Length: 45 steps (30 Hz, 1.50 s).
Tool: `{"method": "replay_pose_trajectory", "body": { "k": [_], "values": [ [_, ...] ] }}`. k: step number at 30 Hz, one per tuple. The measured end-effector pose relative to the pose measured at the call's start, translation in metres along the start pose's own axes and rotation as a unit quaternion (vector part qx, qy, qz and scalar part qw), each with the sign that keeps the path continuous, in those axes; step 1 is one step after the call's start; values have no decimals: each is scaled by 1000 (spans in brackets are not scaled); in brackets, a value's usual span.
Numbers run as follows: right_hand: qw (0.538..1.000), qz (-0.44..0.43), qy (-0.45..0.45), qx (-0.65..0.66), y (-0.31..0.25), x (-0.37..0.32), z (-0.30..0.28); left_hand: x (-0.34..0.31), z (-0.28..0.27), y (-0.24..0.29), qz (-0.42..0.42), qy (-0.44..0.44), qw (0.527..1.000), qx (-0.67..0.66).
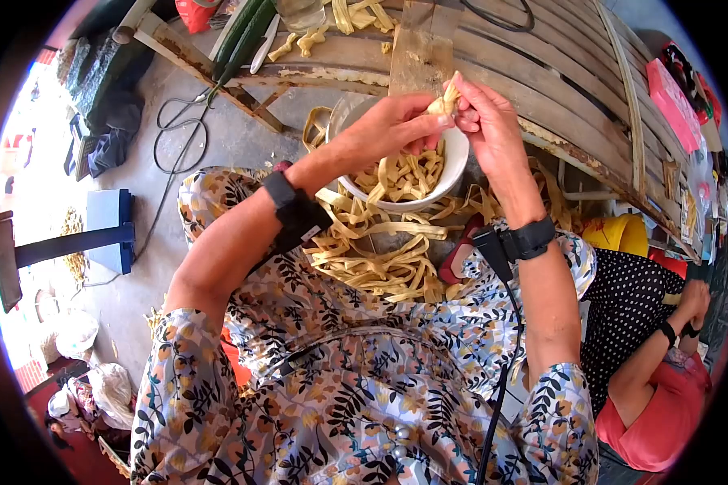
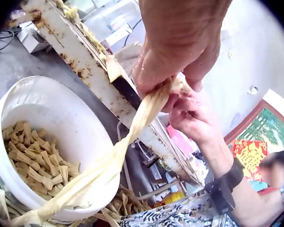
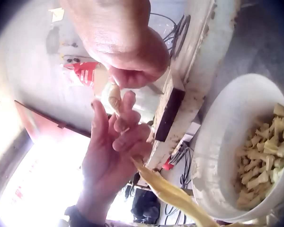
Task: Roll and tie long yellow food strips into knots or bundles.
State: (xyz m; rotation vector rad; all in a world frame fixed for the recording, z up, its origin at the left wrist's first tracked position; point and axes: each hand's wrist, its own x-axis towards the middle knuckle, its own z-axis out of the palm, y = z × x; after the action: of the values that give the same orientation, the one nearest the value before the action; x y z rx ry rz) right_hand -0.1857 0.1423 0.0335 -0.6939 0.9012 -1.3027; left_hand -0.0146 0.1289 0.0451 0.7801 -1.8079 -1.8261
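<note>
Above the bucket, the left hand holds a pale yellow strip that looks like tofu skin. Its long tail hangs past the bucket in the left wrist view. Close by, the right hand pinches the strip's upper end between thumb and finger. A knot shows in the strip between the two hands. The white bucket stands below, partly hidden by the left forearm, with many short knotted pieces inside. Loose long strips lie heaped on the floor between the person's feet.
A slatted bench with a rusty metal edge runs just beyond the bucket. It bears a wooden board, more yellow pieces and long green vegetables. Another person sits at the right, near a yellow bucket. A cable lies on the floor.
</note>
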Motion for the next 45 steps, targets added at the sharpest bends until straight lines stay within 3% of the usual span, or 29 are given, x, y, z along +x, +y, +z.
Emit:
{"method": "replay_pose_trajectory", "body": {
  "k": [2, 5, 6, 9, 13, 19, 22, 25, 28, 40, 43, 45],
  "values": [
    [1000, -15, -4, -27, -6, 0, -5, -1, -11, -12, 12, -6, 1000, -20],
    [993, 38, 5, -109, -10, -4, -4, -2, -16, -16, -3, 1, 1000, -26],
    [989, 69, -19, -127, -8, -6, -3, -1, -17, -16, -11, 7, 1000, -19],
    [977, 41, -93, -189, -3, -10, 4, -1, -16, -16, -13, 10, 1000, 23],
    [980, 4, -88, -177, 0, -6, -1, 0, -18, -11, -32, -4, 999, -5],
    [968, 3, -113, -224, -3, -5, -1, 0, -28, -19, -69, -63, 984, -153],
    [966, 52, -100, -234, -14, -9, 5, 0, -33, -17, -71, -71, 990, -100],
    [959, 11, -102, -264, -6, -5, 0, 0, -23, -10, -9, -6, 1000, 1],
    [953, -21, -90, -290, -2, -5, 2, 6, -23, -17, -40, 43, 997, -40],
    [957, -24, -67, -280, -4, -5, -1, 6, -25, -11, -40, 46, 998, -23],
    [938, -65, -31, -338, 3, -3, 0, 10, -23, -13, -15, 57, 998, 0],
    [909, -153, -27, -387, 10, 4, -3, 12, -23, -10, -32, 79, 996, 11]
  ]
}}
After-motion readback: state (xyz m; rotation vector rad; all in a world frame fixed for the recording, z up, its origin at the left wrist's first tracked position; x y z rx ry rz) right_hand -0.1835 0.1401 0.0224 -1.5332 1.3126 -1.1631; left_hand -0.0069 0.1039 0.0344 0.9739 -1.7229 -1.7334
